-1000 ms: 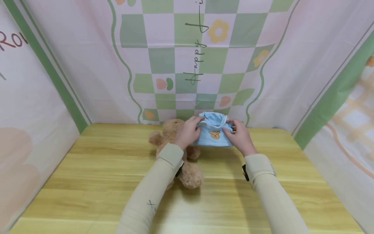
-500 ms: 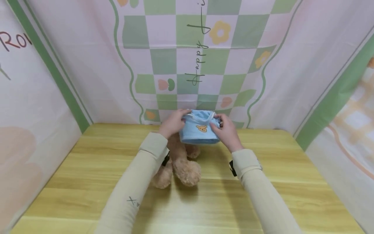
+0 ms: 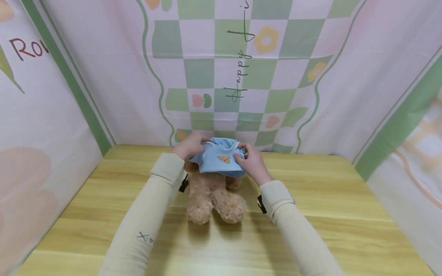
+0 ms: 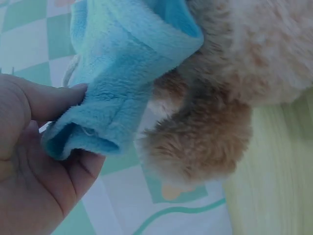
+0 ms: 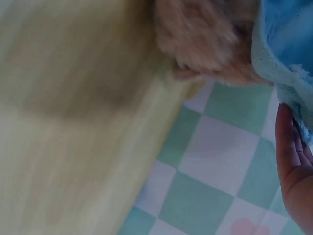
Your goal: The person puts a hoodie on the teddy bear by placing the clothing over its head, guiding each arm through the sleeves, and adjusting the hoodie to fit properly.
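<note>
Both hands hold a small light-blue plush shirt (image 3: 210,163) with a bear-face patch, at the table's far side. My left hand (image 3: 191,145) pinches its left shoulder and sleeve; the left wrist view shows the thumb on top of the sleeve (image 4: 105,122) and fingers beneath. At the opposite shoulder, my right hand (image 3: 253,163) pinches the cloth. Behind and below the shirt is a brown teddy bear (image 3: 200,199), its legs toward me. The shirt hides its head and upper body in the head view. A furry paw (image 4: 200,142) hangs beside the sleeve in the left wrist view.
The wooden table (image 3: 310,214) runs up to a checked green-and-white cloth backdrop (image 3: 228,69). Printed cloth walls stand at the left (image 3: 41,115) and right (image 3: 407,126).
Both hands have carried the shirt leftward, from beside the bear to over its head and upper body. The bear's legs have shifted slightly in view.
</note>
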{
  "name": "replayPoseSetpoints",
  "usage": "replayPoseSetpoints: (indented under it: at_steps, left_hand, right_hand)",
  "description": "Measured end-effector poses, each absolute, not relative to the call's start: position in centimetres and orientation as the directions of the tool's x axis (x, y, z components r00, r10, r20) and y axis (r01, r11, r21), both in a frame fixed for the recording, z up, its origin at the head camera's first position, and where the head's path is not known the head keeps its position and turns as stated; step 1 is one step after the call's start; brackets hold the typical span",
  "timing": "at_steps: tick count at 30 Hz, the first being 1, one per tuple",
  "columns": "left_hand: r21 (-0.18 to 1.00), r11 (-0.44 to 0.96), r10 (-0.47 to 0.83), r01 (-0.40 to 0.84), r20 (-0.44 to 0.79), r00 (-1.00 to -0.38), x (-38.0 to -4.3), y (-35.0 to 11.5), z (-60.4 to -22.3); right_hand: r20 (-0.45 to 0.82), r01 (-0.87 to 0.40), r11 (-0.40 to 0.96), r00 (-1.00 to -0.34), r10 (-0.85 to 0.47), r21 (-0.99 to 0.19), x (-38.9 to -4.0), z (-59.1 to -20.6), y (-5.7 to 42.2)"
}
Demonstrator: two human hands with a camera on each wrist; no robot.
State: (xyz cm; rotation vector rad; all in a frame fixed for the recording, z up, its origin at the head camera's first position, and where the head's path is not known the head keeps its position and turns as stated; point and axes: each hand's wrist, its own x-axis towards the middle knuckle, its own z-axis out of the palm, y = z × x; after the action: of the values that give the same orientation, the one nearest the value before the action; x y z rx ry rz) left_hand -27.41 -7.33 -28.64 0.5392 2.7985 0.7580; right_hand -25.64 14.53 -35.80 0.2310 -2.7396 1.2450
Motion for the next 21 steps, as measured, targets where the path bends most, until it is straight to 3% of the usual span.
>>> replayPoseSetpoints:
  at_steps: [4,13,21]
  left_hand:
    - [0.493,0.83,0.359,0.263,-0.109,-0.927,-27.4,-8.0,-29.5]
    - [0.528,0.82,0.252,0.221,0.014,-0.968,-27.2,-9.6,-32.3]
    - [0.472,0.85,0.204,0.234,0.114,-0.972,-26.7,-10.8,-34.4]
  right_hand:
    - [0.15,-0.2,0.652,-0.98,-0.132,-0.731,-25.3,-36.9,14.1]
    - [0.096,-0.211,0.592,-0.971,-0.22,-0.778,-24.8,-38.7,13.9]
    - [0.088,-0.266,0.587,-0.945,-0.315,-0.765,-24.5,-39.9,14.1]
